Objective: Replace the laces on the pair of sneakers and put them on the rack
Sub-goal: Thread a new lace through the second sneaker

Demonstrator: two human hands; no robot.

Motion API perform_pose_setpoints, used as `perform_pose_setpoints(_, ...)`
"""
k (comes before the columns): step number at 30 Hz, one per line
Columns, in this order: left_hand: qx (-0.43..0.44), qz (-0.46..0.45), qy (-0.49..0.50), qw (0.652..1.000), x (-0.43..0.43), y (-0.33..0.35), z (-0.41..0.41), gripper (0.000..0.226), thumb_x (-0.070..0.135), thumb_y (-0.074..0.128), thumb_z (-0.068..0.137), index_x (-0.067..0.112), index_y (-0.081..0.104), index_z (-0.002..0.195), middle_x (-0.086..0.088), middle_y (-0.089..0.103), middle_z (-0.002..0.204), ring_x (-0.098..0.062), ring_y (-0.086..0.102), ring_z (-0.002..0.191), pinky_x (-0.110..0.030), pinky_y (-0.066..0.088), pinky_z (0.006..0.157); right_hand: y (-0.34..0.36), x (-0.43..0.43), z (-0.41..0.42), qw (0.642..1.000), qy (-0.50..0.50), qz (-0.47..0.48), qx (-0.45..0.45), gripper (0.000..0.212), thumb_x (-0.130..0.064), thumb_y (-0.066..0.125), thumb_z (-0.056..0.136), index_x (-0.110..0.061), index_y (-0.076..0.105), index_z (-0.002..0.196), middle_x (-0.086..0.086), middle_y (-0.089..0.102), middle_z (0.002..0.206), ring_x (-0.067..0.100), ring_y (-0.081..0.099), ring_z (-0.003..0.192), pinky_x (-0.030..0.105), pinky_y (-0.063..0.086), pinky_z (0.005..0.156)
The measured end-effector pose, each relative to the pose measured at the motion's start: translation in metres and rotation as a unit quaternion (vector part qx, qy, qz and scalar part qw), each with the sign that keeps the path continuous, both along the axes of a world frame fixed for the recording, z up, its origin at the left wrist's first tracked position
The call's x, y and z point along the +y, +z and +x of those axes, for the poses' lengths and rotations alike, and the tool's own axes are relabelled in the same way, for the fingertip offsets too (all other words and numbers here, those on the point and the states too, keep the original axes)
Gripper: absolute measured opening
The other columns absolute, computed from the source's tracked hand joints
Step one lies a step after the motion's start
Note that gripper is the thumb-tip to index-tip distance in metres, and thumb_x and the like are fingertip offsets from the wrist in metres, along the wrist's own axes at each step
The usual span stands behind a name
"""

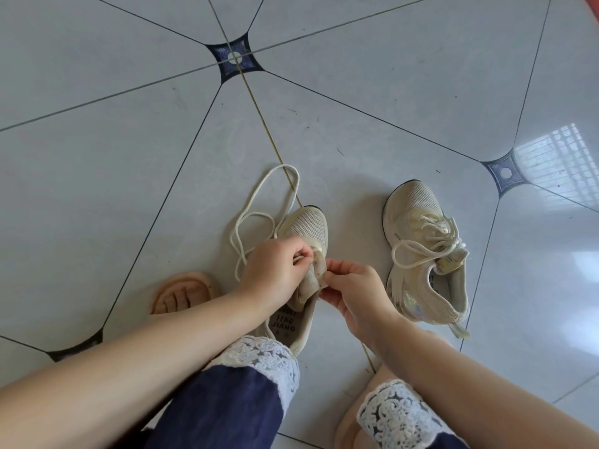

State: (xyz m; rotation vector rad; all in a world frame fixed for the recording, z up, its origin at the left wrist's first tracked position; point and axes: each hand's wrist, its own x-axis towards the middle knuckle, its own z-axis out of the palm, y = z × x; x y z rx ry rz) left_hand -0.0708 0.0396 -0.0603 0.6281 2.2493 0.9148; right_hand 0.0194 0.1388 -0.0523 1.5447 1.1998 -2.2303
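Two beige mesh sneakers stand on the tiled floor. The near sneaker (306, 226) is between my hands, toe pointing away. A cream lace (259, 202) trails from it in loose loops to the left. My left hand (275, 268) pinches the lace at the eyelets beside the tongue. My right hand (353, 290) pinches the sneaker's upper at the tongue from the right. The second sneaker (428, 254) sits to the right, laced, with its lace ends lying loose over the top.
The floor is pale grey tile (129, 157) with dark lines and blue corner insets. My left foot in a pink slipper (181, 296) is left of the near sneaker. My knees in navy trousers with white lace cuffs (262, 358) fill the bottom.
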Motion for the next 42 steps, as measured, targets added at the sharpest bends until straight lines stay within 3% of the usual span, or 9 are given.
perform_pose_setpoints(3,0.003,-0.005,-0.002,1.000,0.001,-0.001,0.000,0.004,0.015,0.066,0.080,0.015,0.069,0.078,0.004,0.066,0.073,-0.010,0.058,0.070,-0.022,0.044,0.065,-0.001,-0.001,0.001,1.000,-0.004,-0.009,0.010,0.031,0.019,0.039,0.082,0.004,0.067,0.081,0.013,0.068,0.070,0.020,0.066,0.065,0.024,0.055,0.062)
perform_pose_setpoints(8,-0.013,-0.044,-0.030,0.998,0.004,-0.002,-0.004,0.008,0.013,0.063,0.080,0.017,0.068,0.074,0.005,0.066,0.075,-0.015,0.061,0.076,-0.038,0.050,0.071,-0.001,0.001,0.001,1.000,-0.016,-0.020,0.011,0.032,0.020,0.039,0.083,0.005,0.066,0.082,0.014,0.068,0.070,0.021,0.066,0.066,0.025,0.056,0.063)
perform_pose_setpoints(13,0.003,-0.059,-0.073,0.996,0.007,-0.003,-0.006,0.009,0.016,0.061,0.081,0.018,0.067,0.075,0.004,0.065,0.081,-0.016,0.060,0.078,-0.040,0.050,0.072,-0.002,0.002,0.000,1.000,-0.014,-0.022,0.006,0.029,0.019,0.040,0.084,0.006,0.066,0.087,0.015,0.068,0.073,0.022,0.066,0.068,0.026,0.056,0.064)
perform_pose_setpoints(20,-0.045,-0.047,-0.010,0.998,0.005,-0.005,-0.003,0.010,0.019,0.066,0.079,0.026,0.071,0.073,0.015,0.061,0.068,-0.009,0.061,0.075,-0.034,0.051,0.074,-0.002,0.002,0.003,0.999,-0.027,-0.028,0.024,0.031,0.019,0.039,0.083,0.004,0.066,0.085,0.015,0.068,0.073,0.023,0.065,0.067,0.025,0.055,0.063)
perform_pose_setpoints(25,-0.069,-0.038,0.027,0.997,0.006,-0.004,-0.001,0.016,0.017,0.070,0.077,0.027,0.067,0.065,0.009,0.064,0.066,-0.011,0.062,0.071,-0.030,0.050,0.072,-0.003,0.003,0.005,0.998,-0.034,-0.037,0.037,0.031,0.019,0.038,0.083,0.003,0.066,0.085,0.014,0.067,0.072,0.023,0.065,0.068,0.025,0.054,0.062)
perform_pose_setpoints(30,-0.085,-0.045,0.056,0.994,0.007,-0.005,0.002,0.013,0.016,0.070,0.078,0.026,0.068,0.069,0.015,0.059,0.063,0.001,0.056,0.065,-0.008,0.040,0.063,-0.004,0.005,0.009,0.995,-0.048,-0.072,0.044,0.025,0.012,0.041,0.089,0.004,0.063,0.098,0.016,0.067,0.084,0.024,0.065,0.077,0.028,0.057,0.071)
perform_pose_setpoints(33,-0.100,-0.049,0.085,0.990,0.010,-0.005,0.004,0.008,0.015,0.069,0.078,0.022,0.072,0.076,0.020,0.056,0.060,0.008,0.052,0.061,0.002,0.036,0.059,-0.006,0.005,0.012,0.994,-0.070,-0.076,0.039,0.020,0.006,0.043,0.093,0.000,0.061,0.100,0.014,0.067,0.084,0.020,0.066,0.075,0.026,0.057,0.069)
perform_pose_setpoints(42,-0.224,-0.032,0.162,0.961,0.013,-0.003,0.003,0.021,0.012,0.070,0.078,0.028,0.065,0.066,0.015,0.061,0.061,0.015,0.053,0.045,0.000,0.036,0.044,-0.010,0.000,0.007,0.999,-0.026,0.029,0.012,0.014,0.005,0.064,0.082,-0.007,0.060,0.086,0.011,0.061,0.080,0.019,0.063,0.071,0.029,0.058,0.073)
